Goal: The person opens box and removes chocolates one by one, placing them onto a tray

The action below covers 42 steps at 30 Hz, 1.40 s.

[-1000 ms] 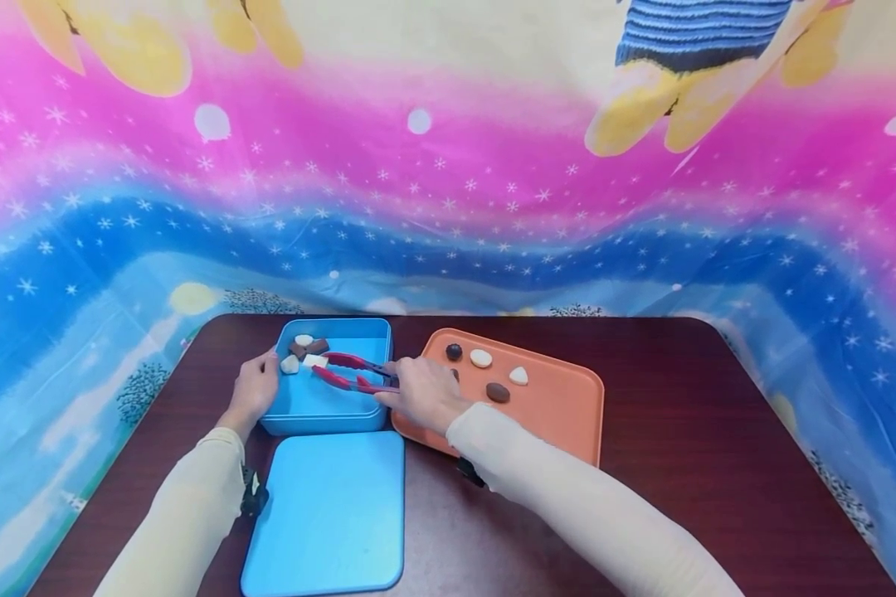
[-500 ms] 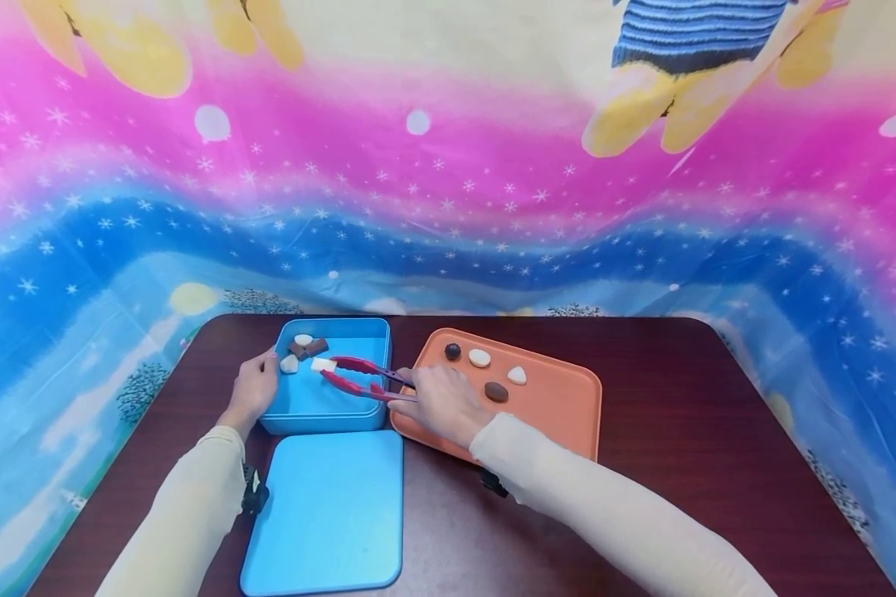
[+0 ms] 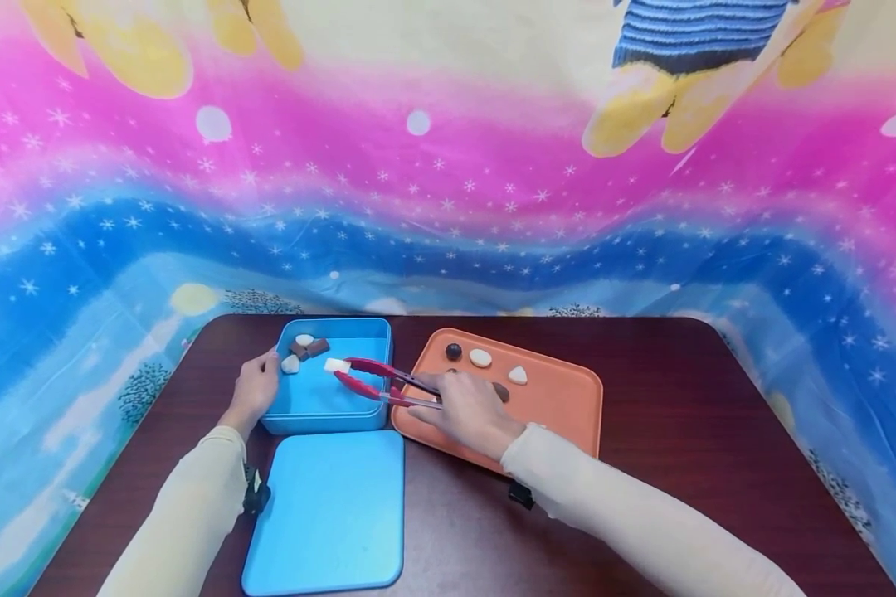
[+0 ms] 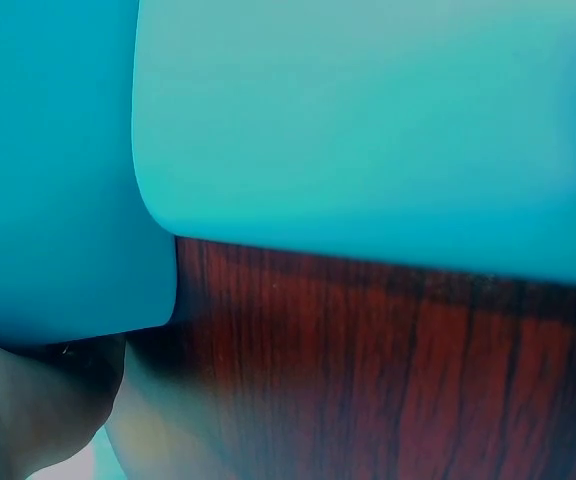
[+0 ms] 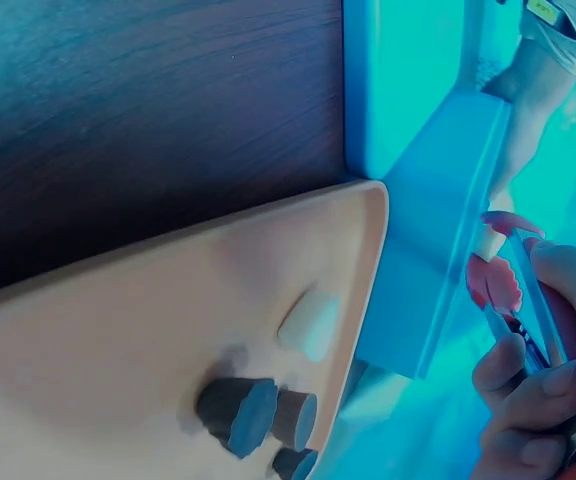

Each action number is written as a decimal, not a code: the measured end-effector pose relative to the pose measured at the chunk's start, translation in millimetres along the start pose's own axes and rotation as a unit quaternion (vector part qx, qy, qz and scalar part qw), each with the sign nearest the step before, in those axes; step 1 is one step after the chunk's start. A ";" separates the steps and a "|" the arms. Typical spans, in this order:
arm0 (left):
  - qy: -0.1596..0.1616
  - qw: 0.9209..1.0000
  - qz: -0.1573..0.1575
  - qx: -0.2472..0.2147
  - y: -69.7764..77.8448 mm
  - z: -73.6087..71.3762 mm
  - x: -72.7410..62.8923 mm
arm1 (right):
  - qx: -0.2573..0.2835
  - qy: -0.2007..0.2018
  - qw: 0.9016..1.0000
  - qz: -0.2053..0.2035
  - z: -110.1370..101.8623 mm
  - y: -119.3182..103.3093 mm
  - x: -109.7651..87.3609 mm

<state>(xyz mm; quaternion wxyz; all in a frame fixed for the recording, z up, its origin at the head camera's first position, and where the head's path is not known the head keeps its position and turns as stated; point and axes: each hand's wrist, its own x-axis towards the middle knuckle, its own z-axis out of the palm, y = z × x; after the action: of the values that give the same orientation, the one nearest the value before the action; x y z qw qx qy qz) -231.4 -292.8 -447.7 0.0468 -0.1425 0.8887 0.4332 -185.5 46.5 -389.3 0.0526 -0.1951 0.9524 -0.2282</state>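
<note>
My right hand [image 3: 472, 408] grips red-tipped tongs [image 3: 368, 388], which reach left over the blue box [image 3: 362, 423]. Between the tong tips is a small white block [image 3: 336, 366], also visible as a pale block [image 5: 490, 242] in the right wrist view. My left hand [image 3: 255, 388] holds the box's left wall by its rim; part of that hand [image 4: 38, 410] appears below the box in the left wrist view. Inside the box, brown pieces [image 3: 317, 347] and whitish pieces [image 3: 290, 364] lie together near the back left corner.
An orange tray [image 3: 560, 414] stands right of the box, bearing a dark round piece [image 3: 454, 352], a white oval piece [image 3: 481, 358], a white triangular piece [image 3: 518, 376] and a brown piece [image 3: 501, 391] partly behind my hand. A blue lid [image 3: 324, 514] lies before the box.
My right hand has drawn back to the right over the tray, carrying the tongs and the white block away from the other pieces in the box. The left hand has stayed at the wall.
</note>
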 end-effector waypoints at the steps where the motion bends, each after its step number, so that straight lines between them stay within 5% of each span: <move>1: -0.002 1.000 0.000 -0.001 0.1 0.0 0.0 | -0.001 0.004 1.000 0.003 -1.1 1.7 -1.3; 9: -0.004 1.000 0.002 0.006 -1.2 -0.8 3.7 | 0.015 0.017 1.000 -0.013 -8.4 16.8 -10.8; 42: -0.003 1.000 0.007 0.005 -3.2 -0.2 4.8 | -0.030 0.074 0.996 0.041 -40.1 88.2 -78.7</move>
<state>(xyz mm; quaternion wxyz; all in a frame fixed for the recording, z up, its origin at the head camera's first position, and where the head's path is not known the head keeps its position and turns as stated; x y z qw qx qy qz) -235.1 -295.8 -451.0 0.0474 -0.1344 0.8916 0.4297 -151.5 166.6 -392.9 -0.0143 -0.1399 0.9674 -0.2105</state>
